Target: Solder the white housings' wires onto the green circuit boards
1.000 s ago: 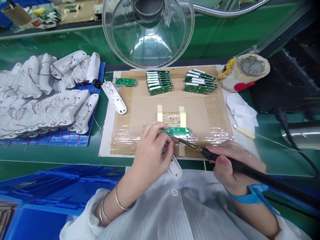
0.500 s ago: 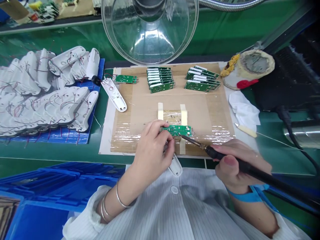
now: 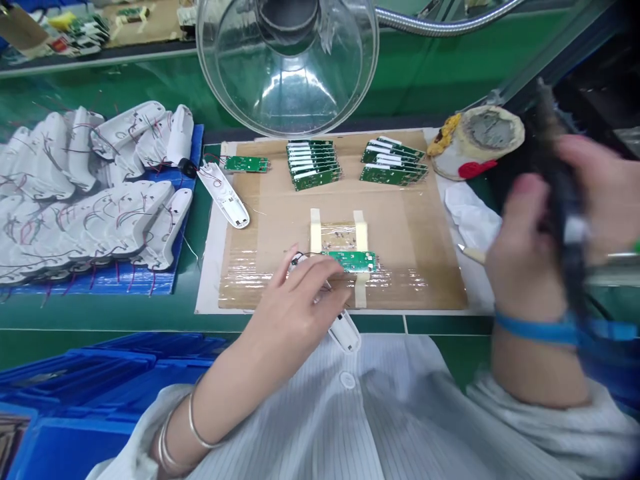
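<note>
A small green circuit board lies on the taped cardboard mat, next to two strips of tape. My left hand rests at the board's left end, fingers loosely stretched, over a white plastic casing that pokes out below it. My right hand is raised at the right, blurred by motion, and wrapped round the black handle of the soldering iron. A blue strap circles that wrist.
Two stacks of green boards lie at the mat's far side. A white casing with a wired board sits at its left. A heap of white casings covers a blue tray. A clear dome, a solder sponge holder and a white cloth stand nearby.
My right hand has lifted the soldering iron off the board and swung it up and to the right. My left hand has loosened its pinch and slid a little lower.
</note>
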A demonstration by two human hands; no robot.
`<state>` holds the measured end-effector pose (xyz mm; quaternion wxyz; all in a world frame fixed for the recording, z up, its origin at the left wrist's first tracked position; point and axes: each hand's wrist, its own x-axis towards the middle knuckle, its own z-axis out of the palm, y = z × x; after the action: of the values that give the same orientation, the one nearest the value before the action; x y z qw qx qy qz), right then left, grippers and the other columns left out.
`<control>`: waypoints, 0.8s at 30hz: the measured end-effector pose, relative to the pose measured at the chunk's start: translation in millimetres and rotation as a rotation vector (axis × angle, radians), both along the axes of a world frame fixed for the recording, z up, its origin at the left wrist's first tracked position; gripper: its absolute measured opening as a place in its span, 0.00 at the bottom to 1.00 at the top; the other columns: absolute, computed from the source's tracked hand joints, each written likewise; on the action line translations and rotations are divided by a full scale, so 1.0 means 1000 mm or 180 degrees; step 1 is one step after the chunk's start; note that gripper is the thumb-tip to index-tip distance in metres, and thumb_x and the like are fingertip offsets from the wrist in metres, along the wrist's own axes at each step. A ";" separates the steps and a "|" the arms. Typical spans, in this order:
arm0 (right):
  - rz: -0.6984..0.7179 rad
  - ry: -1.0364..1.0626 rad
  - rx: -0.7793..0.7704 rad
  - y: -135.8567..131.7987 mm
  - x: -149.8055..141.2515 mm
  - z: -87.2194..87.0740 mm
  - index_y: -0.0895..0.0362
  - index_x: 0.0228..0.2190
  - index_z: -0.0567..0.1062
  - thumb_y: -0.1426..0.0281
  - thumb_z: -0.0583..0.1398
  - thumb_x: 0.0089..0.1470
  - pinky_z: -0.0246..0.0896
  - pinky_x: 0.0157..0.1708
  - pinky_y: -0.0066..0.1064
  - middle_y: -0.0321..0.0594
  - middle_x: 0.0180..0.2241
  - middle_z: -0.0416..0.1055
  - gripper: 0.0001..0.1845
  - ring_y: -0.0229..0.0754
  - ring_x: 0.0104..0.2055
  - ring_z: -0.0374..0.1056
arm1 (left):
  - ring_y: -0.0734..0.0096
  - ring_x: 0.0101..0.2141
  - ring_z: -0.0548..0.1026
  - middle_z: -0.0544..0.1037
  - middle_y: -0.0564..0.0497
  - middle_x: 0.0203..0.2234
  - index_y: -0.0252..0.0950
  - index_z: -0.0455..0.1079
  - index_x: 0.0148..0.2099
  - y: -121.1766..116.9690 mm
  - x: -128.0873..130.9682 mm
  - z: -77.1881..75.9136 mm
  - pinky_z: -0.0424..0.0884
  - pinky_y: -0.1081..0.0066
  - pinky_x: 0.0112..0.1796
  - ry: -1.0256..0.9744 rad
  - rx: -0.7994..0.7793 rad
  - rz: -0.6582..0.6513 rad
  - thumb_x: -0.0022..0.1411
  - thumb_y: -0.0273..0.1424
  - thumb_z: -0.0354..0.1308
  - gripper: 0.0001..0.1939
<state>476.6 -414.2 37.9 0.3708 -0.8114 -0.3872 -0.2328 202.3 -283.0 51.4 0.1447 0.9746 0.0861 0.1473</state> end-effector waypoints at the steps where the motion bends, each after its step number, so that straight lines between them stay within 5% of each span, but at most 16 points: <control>1: -0.0007 -0.0163 -0.0428 0.000 0.008 0.001 0.52 0.57 0.73 0.58 0.58 0.63 0.68 0.49 0.44 0.52 0.51 0.71 0.24 0.49 0.51 0.71 | 0.61 0.56 0.71 0.74 0.45 0.50 0.35 0.73 0.45 0.000 0.001 0.000 0.57 0.45 0.64 0.0031 0.0125 -0.0078 0.70 0.24 0.54 0.07; 4: 0.0032 -0.0312 -0.0726 0.000 0.015 0.002 0.53 0.56 0.74 0.63 0.61 0.61 0.67 0.50 0.41 0.49 0.47 0.75 0.23 0.47 0.49 0.73 | 0.62 0.55 0.71 0.75 0.46 0.47 0.33 0.73 0.39 0.003 0.005 -0.005 0.58 0.48 0.64 0.0021 0.0155 -0.0230 0.69 0.23 0.55 0.06; 8: 0.0151 -0.0166 0.0540 -0.005 -0.017 -0.009 0.57 0.50 0.79 0.68 0.64 0.58 0.67 0.47 0.36 0.46 0.42 0.78 0.18 0.43 0.45 0.74 | 0.63 0.50 0.74 0.78 0.49 0.41 0.34 0.74 0.41 0.008 0.009 -0.012 0.67 0.52 0.59 -0.0409 -0.0244 -0.0207 0.68 0.23 0.57 0.05; 12: 0.0786 0.0656 0.1660 -0.013 -0.060 -0.030 0.56 0.38 0.83 0.67 0.63 0.59 0.61 0.24 0.27 0.38 0.29 0.78 0.08 0.32 0.23 0.69 | 0.60 0.51 0.73 0.80 0.52 0.37 0.35 0.74 0.44 0.009 0.011 -0.023 0.70 0.50 0.57 -0.0763 -0.0459 -0.0104 0.66 0.24 0.61 0.04; 24: 0.1711 0.1081 0.0804 -0.029 -0.082 -0.041 0.48 0.40 0.81 0.74 0.63 0.56 0.67 0.27 0.33 0.33 0.29 0.78 0.12 0.36 0.26 0.71 | 0.62 0.46 0.70 0.71 0.44 0.40 0.32 0.70 0.36 -0.009 0.023 -0.029 0.70 0.59 0.48 -0.0886 -0.0770 0.0827 0.63 0.23 0.59 0.02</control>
<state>394.2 -443.4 -3.5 0.5756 -0.6552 -0.4880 -0.0345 225.4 -291.6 22.0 0.2508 0.9012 0.2071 0.2864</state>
